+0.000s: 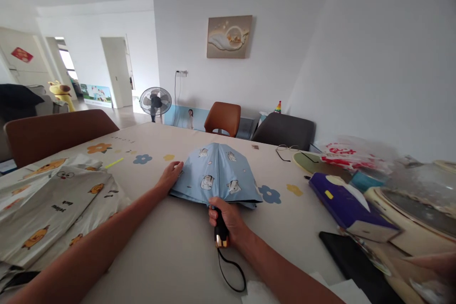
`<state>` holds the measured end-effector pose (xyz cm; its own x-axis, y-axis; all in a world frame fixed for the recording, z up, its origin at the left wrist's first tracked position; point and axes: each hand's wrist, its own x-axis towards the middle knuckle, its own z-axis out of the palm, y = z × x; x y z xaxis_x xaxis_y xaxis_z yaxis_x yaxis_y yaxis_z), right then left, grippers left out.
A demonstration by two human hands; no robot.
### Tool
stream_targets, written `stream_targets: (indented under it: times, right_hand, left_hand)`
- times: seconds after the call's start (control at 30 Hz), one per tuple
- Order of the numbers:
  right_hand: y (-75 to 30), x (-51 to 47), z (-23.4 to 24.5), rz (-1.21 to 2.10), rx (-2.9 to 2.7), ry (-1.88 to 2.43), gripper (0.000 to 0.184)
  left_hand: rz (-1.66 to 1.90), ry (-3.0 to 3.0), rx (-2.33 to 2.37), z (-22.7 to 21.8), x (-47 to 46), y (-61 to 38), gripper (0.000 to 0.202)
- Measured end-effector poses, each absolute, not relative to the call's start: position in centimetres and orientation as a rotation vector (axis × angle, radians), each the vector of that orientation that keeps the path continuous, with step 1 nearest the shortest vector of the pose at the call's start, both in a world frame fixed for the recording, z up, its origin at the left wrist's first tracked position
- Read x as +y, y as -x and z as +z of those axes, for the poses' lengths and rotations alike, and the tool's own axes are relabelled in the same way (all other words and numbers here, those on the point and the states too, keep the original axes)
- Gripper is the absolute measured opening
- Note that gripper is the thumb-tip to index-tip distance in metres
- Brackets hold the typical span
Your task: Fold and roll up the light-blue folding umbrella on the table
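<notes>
Shows umbrella (pixel 218 173) half-folded on table (pixel 171 251), long axis pointing away from body. Grips handle (pixel 221 233) at near end with right hand (pixel 230 221), fingers (pixel 213 212) wrapped shut. Rests left hand (pixel 171 175) open on canopy's (pixel 194 184) left edge, holding nothing.

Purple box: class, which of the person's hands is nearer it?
Right. The right hand grips the umbrella handle left of the purple box; the left hand lies farther left, touching the canopy.

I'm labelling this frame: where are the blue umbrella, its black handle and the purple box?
blue umbrella (pixel 217 171), head view, middle of the folded canopy.
black handle (pixel 221 235), head view, lower end above the gold band.
purple box (pixel 347 209), head view, its top face.
</notes>
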<state>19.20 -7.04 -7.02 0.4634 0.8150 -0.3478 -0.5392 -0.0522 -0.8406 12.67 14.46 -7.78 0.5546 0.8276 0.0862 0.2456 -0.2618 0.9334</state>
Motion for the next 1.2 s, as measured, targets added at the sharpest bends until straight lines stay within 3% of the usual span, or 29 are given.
stream_targets:
  times: [0.1,0.3,0.5,0.6,0.73,0.87,1.03,1.2]
  right_hand:
    - [-18.9,-7.0,-7.2,1.119,-0.332,1.196,0.02]
    - [-18.8,-6.9,-7.7,1.139,-0.399,1.171,0.019]
    - [-19.1,-7.2,-7.1,1.194,-0.39,1.139,0.019]
    - [-19.0,-7.3,-6.9,1.156,-0.381,1.158,0.018]
    - [-18.8,-7.2,-7.0,1.133,-0.387,1.184,0.015]
    - [-18.6,-7.0,-7.2,1.086,-0.406,1.168,0.013]
    - [-18.7,-7.0,-6.9,1.075,-0.416,1.106,0.022]
    - [-19.1,-7.3,-6.3,1.139,-0.362,1.052,0.042]
  left_hand:
    - [0.657,-1.761,0.817,-7.3,14.5,-12.1,0.051]
    - [0.505,-1.721,0.732,-7.7,14.6,-11.4,0.049]
    - [0.715,-1.883,0.888,-6.9,13.3,-11.8,0.034]
    - [0.945,-2.013,0.89,-5.2,10.7,-11.9,0.036]
    - [1.17,-2.55,0.398,-3.1,6.4,-12.3,0.019]
    - [0.991,-2.815,-0.011,-3.3,4.7,-13.2,0.024]
    - [0.94,-2.622,0.1,-6.5,5.7,-14.0,0.034]
    - [0.901,-2.631,0.122,-7.5,5.3,-13.9,0.038]
